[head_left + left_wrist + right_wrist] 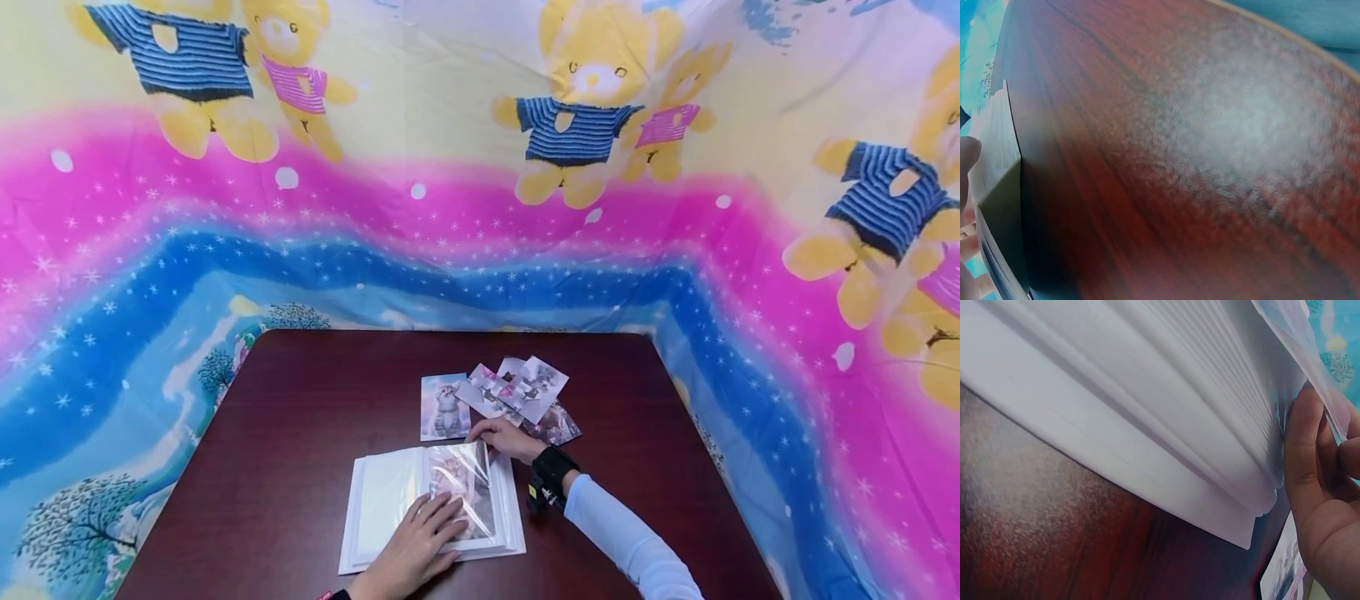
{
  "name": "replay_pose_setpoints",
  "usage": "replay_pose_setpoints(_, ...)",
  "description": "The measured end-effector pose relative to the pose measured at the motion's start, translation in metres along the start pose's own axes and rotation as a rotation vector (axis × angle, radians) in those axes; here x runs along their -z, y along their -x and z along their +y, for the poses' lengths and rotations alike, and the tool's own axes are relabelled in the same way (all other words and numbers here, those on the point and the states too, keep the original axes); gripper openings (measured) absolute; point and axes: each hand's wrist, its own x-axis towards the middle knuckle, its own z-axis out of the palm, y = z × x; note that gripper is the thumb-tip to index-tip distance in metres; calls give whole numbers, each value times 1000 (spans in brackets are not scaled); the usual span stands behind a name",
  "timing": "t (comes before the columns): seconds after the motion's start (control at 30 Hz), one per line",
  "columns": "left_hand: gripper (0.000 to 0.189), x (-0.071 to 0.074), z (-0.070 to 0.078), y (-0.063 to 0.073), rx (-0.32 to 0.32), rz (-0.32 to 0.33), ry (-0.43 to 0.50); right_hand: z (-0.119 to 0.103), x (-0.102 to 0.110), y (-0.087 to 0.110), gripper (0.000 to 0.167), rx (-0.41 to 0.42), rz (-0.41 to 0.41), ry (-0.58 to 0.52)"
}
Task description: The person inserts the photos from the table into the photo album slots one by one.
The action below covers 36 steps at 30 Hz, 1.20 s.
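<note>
A white photo album lies spread on the table, its left page blank. On its right page a cat photo shows through a shiny clear sleeve. My left hand rests with extended fingers on the lower part of that page. At the page's top right corner, my right hand pinches the edge of the clear sleeve between thumb and fingers. The right wrist view shows this hand beside the stacked album pages, the thin see-through sheet lifted above them.
Just beyond the album lies a kitten photo. Right of it, several loose photos overlap in a pile, close to my right hand. The dark wooden table is bordered at the back and sides by a bear-printed cloth.
</note>
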Motion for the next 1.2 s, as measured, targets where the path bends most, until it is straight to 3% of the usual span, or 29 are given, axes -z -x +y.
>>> replay_pose_setpoints(0.2, 42, 1, 2, 1, 26, -43, 20, 3, -3, 2, 37, 8, 21, -4)
replay_pose_setpoints(0.3, 44, 0, 0, -2, 36, -15, 43, 2, -3, 4, 35, 8, 51, 4)
replay_pose_setpoints(0.37, 46, 1, 0, -6, 83, 9, 89, 0, -4, 6, 32, 0, 83, -12)
replay_pose_setpoints(0.43, 48, 3, 1, -11, 165, 38, 156, -4, -7, 9, 31, -6, 119, -50)
replay_pose_setpoints(0.57, 46, 18, 2, -26, 426, 55, 328, -24, -18, 18, 42, 7, 155, -169)
replay_pose_setpoints(0.67, 42, 34, -5, -37, 591, 94, 437, -43, -32, 22, 48, 47, 112, -272)
replay_pose_setpoints(0.8, 37, 53, -18, -48, 739, 185, 524, -61, -59, 25, 50, 100, 2, -322)
replay_pose_setpoints(1.0, 35, 72, -40, -45, 919, 333, 540, -68, -96, 28, 42, 146, -109, -156)
replay_pose_setpoints(1.2, 53, 78, -59, -21, 967, 350, 451, -57, -117, 31, 37, 198, -182, 99)
